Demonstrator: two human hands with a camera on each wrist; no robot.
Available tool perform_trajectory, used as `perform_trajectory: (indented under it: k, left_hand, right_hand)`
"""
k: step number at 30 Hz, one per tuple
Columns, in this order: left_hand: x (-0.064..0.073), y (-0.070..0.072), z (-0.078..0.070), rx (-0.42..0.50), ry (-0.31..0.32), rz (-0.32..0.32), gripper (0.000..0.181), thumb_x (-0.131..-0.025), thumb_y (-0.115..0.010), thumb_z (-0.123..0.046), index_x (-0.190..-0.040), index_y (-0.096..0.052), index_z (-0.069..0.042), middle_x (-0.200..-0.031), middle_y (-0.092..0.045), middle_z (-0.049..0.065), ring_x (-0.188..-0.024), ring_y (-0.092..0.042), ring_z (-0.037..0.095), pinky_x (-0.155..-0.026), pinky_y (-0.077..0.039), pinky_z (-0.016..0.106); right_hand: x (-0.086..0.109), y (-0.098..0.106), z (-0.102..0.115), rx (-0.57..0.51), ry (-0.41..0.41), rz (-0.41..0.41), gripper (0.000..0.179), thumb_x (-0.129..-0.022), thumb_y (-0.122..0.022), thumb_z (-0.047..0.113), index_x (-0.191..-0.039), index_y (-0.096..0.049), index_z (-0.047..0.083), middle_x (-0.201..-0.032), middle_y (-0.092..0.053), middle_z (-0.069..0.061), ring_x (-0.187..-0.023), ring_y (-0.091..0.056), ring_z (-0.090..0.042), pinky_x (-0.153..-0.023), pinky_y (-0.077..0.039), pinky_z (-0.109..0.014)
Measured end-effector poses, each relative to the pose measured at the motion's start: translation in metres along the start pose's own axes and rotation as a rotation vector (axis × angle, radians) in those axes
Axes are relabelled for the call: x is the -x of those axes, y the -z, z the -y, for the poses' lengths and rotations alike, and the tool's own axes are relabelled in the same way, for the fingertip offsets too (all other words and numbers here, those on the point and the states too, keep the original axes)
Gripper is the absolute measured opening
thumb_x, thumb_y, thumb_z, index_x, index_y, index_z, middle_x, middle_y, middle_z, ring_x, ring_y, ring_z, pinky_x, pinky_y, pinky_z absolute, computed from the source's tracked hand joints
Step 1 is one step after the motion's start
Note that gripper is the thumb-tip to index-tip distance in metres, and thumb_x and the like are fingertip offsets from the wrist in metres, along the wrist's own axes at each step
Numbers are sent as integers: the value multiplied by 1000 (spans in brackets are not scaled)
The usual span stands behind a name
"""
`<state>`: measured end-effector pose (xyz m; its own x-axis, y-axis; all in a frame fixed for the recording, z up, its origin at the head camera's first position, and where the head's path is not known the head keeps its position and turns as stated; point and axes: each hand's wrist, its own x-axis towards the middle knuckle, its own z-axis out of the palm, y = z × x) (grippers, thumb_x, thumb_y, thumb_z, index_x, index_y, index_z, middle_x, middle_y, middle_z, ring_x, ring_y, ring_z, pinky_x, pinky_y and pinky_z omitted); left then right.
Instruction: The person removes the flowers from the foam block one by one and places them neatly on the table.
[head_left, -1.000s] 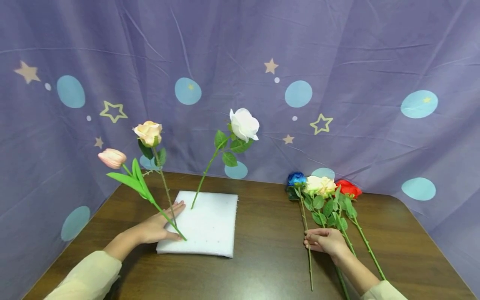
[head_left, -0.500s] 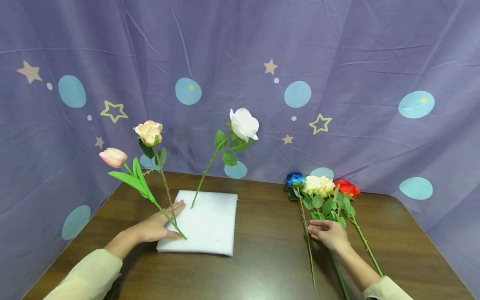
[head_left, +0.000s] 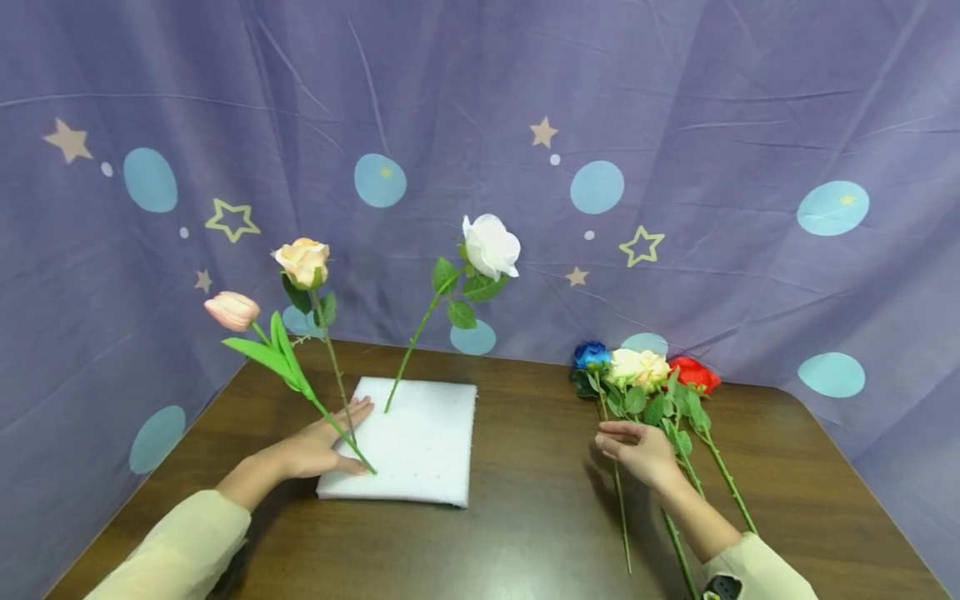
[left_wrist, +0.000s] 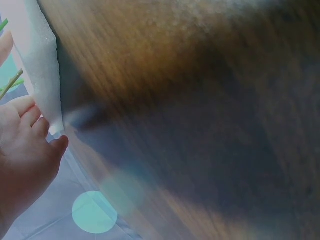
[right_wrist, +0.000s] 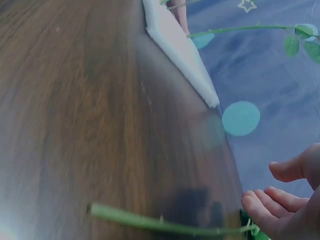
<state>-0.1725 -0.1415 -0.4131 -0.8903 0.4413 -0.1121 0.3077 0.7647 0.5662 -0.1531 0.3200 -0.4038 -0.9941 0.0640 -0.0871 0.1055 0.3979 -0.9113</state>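
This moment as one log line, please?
left hand: rests on white foam | right hand: near blue rose stem, not gripping | in foam: tulip, peach rose, white rose

3 stems (head_left: 412,343) (leaning) obstruct foam (head_left: 427,442); room rightward.

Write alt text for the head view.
A person's left hand rests on a white foam block with a pink tulip, peach rose and white rose stuck in it. The right hand is over a blue rose's stem, with cream blooms and a red rose alongside on the table.
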Motion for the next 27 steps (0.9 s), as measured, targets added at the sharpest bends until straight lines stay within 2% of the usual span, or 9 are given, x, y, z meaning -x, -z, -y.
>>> perform_trajectory:
  k: [6, 12, 22, 24, 27]
  left_hand:
    - [-2, 0, 1, -12, -7, -7, 106, -72, -76, -47, -151, -23, 0, -159, -14, 24, -146, -12, 48, -114, -12, 69]
    - [-1, 0, -1, -18, 5, -1, 106, -72, -76, -47, -151, -23, -1, -160, -15, 23, -146, -12, 47, -114, -12, 68]
    - [0, 1, -2, -21, 10, 3, 104, -73, -75, -46, -151, -23, -1, -160, -15, 23, -146, -13, 47, -114, -13, 69]
    - [0, 0, -2, -28, 7, 2, 104, -73, -75, -46, -151, -24, -1, -160, -15, 23, -146, -13, 47, -114, -13, 68]
    - [0, 0, -2, -43, -1, 1, 104, -73, -74, -47, -151, -24, -1, -160, -16, 23, -146, -14, 47, -114, -14, 68]
  right_hand:
    - [-6, -23, 13, -80, 26, 36, 37, -86, -66, 1, -118, -59, -16, -106, -71, -26, -85, -72, -14, -81, -61, -33]
    - [-11, -47, 28, -105, 12, 54, 32, -86, -66, 1, -115, -63, -12, -104, -72, -23, -90, -72, -24, -85, -60, -39]
    - [-14, -84, 56, -127, 57, 100, 26, -83, -70, 4, -106, -69, -8, -97, -74, -19, -81, -72, -15, -81, -61, -38]
    - [-15, -91, 62, -107, 73, 114, 25, -83, -71, 5, -105, -70, -6, -96, -74, -18, -82, -72, -16, -79, -61, -38]
    - [-15, -101, 70, -46, 111, 127, 22, -82, -72, 9, -102, -72, -2, -96, -76, -15, -82, -72, -16, -75, -60, -32]
